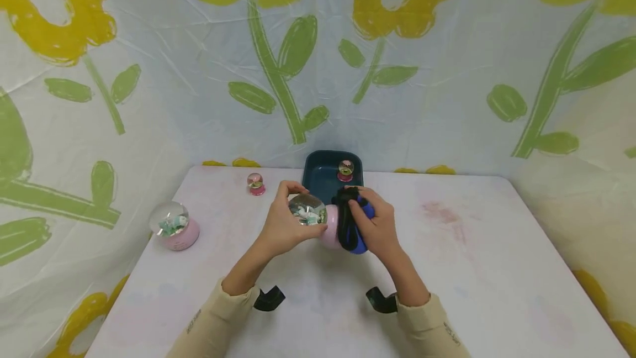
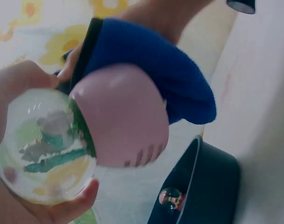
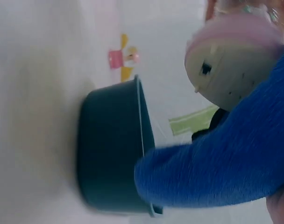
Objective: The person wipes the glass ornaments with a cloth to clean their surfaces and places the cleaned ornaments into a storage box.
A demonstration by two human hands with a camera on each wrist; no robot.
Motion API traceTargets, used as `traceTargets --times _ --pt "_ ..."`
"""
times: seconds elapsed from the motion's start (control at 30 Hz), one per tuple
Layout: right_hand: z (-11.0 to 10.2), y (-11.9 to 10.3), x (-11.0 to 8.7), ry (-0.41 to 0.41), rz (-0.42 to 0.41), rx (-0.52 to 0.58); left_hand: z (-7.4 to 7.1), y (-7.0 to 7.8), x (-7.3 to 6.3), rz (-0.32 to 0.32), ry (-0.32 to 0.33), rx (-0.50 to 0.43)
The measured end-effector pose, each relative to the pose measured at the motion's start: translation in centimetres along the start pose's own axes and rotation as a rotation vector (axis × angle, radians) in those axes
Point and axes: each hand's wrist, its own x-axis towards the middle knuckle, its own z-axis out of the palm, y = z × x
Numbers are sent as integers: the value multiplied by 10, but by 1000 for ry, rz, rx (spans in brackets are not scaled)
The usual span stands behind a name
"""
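Observation:
My left hand (image 1: 283, 228) grips the clear dome of a snow globe (image 2: 121, 116), thumb and fingers spread around the glass. The globe is tipped on its side above the table, its pink base (image 1: 330, 228) facing right. In my right hand (image 1: 381, 222) is a blue cloth (image 3: 226, 168) with black trim, held against or right beside the base. Black strap-like loops (image 1: 346, 225) hang from the cloth in the head view. The right wrist view shows the pale underside of the base, with a small dark square on it. Some right fingers are hidden behind the cloth.
A dark teal bin (image 1: 323, 178) stands behind the hands, with a small snow globe (image 1: 345, 169) in it. Another small snow globe (image 1: 255, 183) sits left of the bin. A larger pink-based snow globe (image 1: 176, 228) stands at the table's left edge. Flowered fabric (image 1: 199, 98) hangs behind.

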Motion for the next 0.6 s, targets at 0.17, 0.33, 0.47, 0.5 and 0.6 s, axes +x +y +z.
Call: traceTargets --times 0.17,0.33,0.47,0.5,0.6 --pt "-14 -16 -3 125 72 82 -7 -5 9 -130 -19 -174" --pt "-26 -19 -11 108 7 31 -10 -13 18 -287 18 -373" --pt "-36 -16 -18 128 -14 18 -9 -21 26 -478 63 -571" --pt "-38 -15 -19 129 -19 15 -9 -23 28 -518 76 -626" --pt "-44 -14 -23 137 -15 25 -8 -33 35 -612 123 -812"
